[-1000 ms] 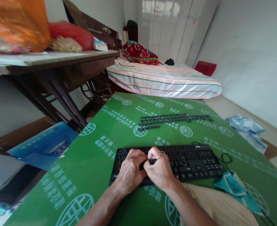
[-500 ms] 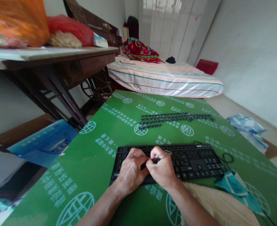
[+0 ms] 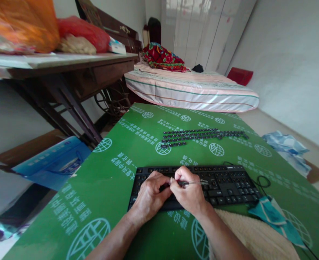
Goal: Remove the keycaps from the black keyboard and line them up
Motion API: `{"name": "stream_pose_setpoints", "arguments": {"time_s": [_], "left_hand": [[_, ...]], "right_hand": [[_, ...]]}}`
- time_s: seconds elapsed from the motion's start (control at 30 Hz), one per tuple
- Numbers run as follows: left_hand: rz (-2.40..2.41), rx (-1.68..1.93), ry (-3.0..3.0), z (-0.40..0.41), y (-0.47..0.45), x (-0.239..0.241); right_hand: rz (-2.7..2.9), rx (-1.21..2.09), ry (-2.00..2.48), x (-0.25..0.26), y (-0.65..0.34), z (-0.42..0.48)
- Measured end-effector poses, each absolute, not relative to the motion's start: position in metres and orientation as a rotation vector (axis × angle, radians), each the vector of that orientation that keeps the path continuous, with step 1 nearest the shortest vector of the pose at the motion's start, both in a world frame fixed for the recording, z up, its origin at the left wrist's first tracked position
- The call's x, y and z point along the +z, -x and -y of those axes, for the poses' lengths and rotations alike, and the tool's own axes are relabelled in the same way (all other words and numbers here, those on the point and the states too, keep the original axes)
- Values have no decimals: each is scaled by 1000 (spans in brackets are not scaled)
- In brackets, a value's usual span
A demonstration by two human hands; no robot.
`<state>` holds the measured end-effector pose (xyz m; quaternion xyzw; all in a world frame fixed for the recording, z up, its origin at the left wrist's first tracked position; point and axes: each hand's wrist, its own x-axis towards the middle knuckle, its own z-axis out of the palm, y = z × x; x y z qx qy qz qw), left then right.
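Observation:
A black keyboard point(image 3: 227, 187) lies across the near part of the green table, its left and middle parts covered by my hands. My right hand point(image 3: 189, 189) is closed around a thin tool with a dark handle and wire prongs, apparently a wire keycap puller point(image 3: 203, 182); the prongs point right over the keys. Against its fingertips, my left hand point(image 3: 152, 193) is pinched closed above the keyboard's left half. What its fingers hold, if anything, is hidden. Beyond the keyboard, loose black keycaps point(image 3: 192, 137) stand in several rows.
The green table point(image 3: 116, 195) has white printing. A beige cloth point(image 3: 238, 231) and a teal patterned cloth point(image 3: 276, 218) lie at the near right, by the keyboard's cable point(image 3: 264, 181). Left stands a wooden desk point(image 3: 102, 68) with bags; a bed point(image 3: 192, 90) is behind.
The wire prongs have swung lower and reach farther right out of my right hand. Both hands stay together over the keyboard. The view has shifted slightly.

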<state>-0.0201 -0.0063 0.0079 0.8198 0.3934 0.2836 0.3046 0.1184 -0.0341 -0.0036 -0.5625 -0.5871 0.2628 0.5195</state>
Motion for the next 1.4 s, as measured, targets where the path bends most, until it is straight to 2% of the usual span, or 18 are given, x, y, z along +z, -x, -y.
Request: {"name": "stream_pose_setpoints", "arguments": {"time_s": [0.5, 0.87, 1.4], "left_hand": [[-1135, 968, -1756, 3, 24, -8], [-949, 941, -1251, 5, 24, 4], [-932, 911, -1354, 1, 30, 2]], "right_hand": [[1597, 186, 1235, 9, -133, 35], [1856, 432, 1139, 8, -138, 38], [1872, 591, 1249, 10, -135, 35]]}}
